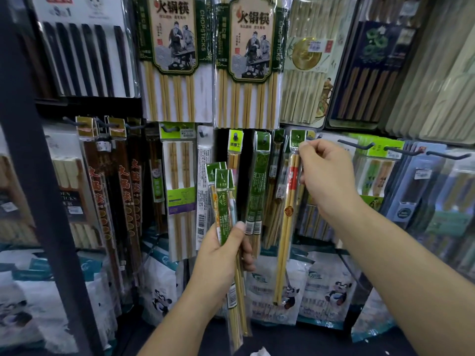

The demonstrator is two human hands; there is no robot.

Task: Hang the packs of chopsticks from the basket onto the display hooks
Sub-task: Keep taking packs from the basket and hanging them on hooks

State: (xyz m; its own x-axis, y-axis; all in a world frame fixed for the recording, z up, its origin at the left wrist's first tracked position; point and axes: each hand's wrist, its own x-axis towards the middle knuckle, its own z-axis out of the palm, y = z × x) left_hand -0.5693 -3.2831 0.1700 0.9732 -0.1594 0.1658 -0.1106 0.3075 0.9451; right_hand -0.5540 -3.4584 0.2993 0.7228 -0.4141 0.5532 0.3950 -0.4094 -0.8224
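From the head camera, the left hand (pixel 226 255) sits at about 6 o'clock. Its thumb and curled fingers are wrapped round a bundle of slim clear-plastic chopstick packs with green paper headers (pixel 223 199). How many packs are in the bundle is hard to tell, as they overlap and the palm hides their middles. Their lower ends fan out below the wrist, pale bamboo inside glossy sleeves.

At about 2 o'clock the right hand (pixel 326 173) pinches a long clear pack of pale bamboo chopsticks with a red band and a green header (pixel 287 209), thumb and forefinger closed just under the header. The header lies against a dark metal display hook (pixel 298 136). Whether the hook has passed through the hole cannot be told, since only a dark dot shows there. The pack hangs almost straight down.

At 12 o'clock two large card-backed bamboo chopstick packs with green borders (pixel 253 55) are cut off by the top edge. At 3 o'clock bare dark wire hooks (pixel 356 144) jut out, and the packs there blur. A dark upright post (pixel 38 176) covers goods at 9 o'clock. Soft white panda-print bags (pixel 326 286) sit at 5 o'clock.
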